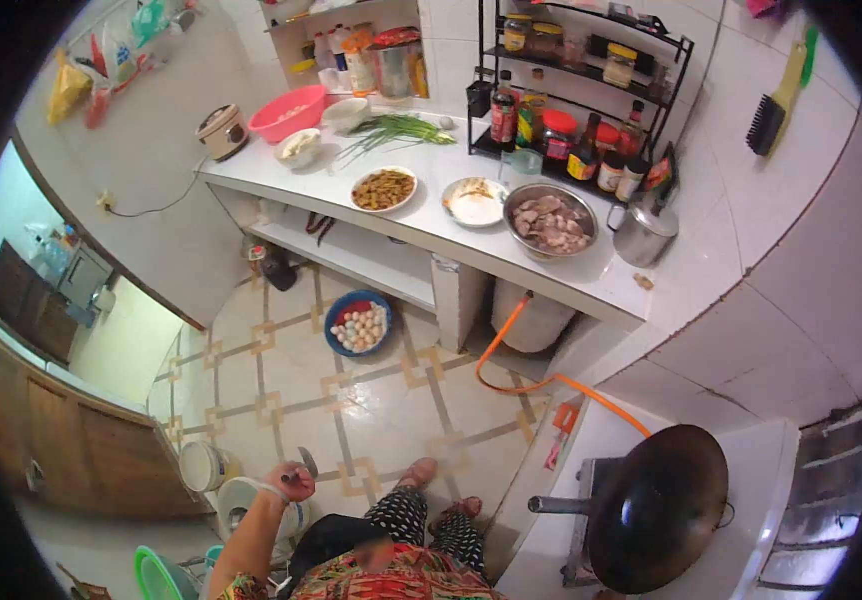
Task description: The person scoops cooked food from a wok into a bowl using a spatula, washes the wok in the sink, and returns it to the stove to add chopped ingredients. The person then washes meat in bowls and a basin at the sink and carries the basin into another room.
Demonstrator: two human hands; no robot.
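Observation:
My left hand (292,482) is closed around a utensil (308,461) with a curved grey metal part and what looks like a dark handle end; its exact kind is unclear. Below that hand are a white bucket (235,497) and other pale containers on the floor. My right hand does not show clearly; only a small brownish patch, too cut off to identify, appears at the bottom edge beneath the wok. The dark wok (659,508) sits tilted on the stove (581,575) to my right, its handle (557,505) pointing left.
The counter (421,222) holds a metal bowl of meat (551,222), a white plate (475,203), a dish of cooked food (384,189), green onions (398,131) and a spice rack (579,105). A blue basin of eggs (358,323) stands on the floor. An orange hose (496,388) runs toward the stove.

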